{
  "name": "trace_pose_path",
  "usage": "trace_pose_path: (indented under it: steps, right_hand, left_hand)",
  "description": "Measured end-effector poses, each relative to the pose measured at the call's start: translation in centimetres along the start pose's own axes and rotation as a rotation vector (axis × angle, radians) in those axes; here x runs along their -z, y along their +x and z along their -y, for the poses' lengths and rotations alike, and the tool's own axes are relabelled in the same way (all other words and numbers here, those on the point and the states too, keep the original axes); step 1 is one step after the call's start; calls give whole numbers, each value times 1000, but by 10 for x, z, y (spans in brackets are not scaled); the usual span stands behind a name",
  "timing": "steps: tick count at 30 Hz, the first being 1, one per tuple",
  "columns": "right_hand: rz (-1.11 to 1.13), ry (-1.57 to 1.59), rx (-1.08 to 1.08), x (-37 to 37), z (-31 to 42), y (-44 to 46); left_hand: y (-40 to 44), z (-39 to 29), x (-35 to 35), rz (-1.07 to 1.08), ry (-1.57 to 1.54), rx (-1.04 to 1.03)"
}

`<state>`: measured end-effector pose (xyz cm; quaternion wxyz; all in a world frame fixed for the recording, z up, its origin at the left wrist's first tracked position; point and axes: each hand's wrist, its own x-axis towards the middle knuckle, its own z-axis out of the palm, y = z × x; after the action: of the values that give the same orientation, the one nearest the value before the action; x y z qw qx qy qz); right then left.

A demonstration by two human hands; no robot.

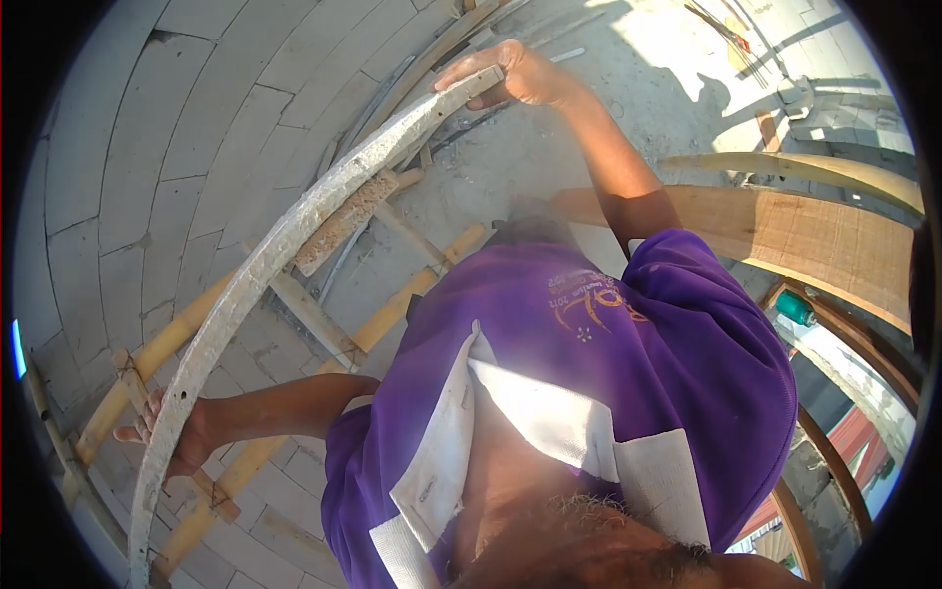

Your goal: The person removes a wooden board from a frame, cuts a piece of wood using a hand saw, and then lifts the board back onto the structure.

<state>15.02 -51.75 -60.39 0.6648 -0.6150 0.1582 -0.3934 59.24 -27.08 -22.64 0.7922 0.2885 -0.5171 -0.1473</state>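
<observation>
A long, pale, mortar-crusted bar (265, 265) runs diagonally across the left half of the view, bent in appearance by the wide lens. My right hand (520, 74) is wrapped round its upper end. Lower down, my left hand (182, 432) grips the bar from behind, with its fingertips showing past the far edge. Part of each palm is hidden by the bar. Just beneath the bar's middle is a short board with a rough brown face (348, 221).
A block wall (186, 128) rises on the left. Below me are bamboo poles (392, 309) tied with crosspieces. Wooden planks (814, 240) extend at the right, near a green bottle-like object (795, 308). Thin rods (726, 39) lie on the dusty floor at upper right.
</observation>
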Motion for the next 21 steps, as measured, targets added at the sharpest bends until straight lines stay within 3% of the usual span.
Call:
trace_pose_path:
  steps: [2,7,8,11,13,15,17,21]
  right_hand:
    - [-11,-49,27,23,-4,2]
    - [-33,-30,-34,66,-7,-6]
    - [-52,-16,42,68,-9,-9]
    - [-103,14,203,90,-12,-19]
    - [-142,33,295,102,-8,-27]
    - [-207,96,182,108,7,-36]
    - [-252,-9,269,116,22,-42]
    - [-298,-96,256,132,48,-57]
  left_hand:
    - [-1,19,-13,73,-30,52]
    - [-4,48,-21,-70,27,67]
    - [-4,53,-21,-85,25,84]
    - [-22,87,-70,-147,126,9]
    - [-42,117,-130,-238,174,-228]
    - [-39,124,-130,-190,159,-184]
    - [-37,133,-128,-139,144,-142]
    - [-33,155,-142,-230,-5,-118]
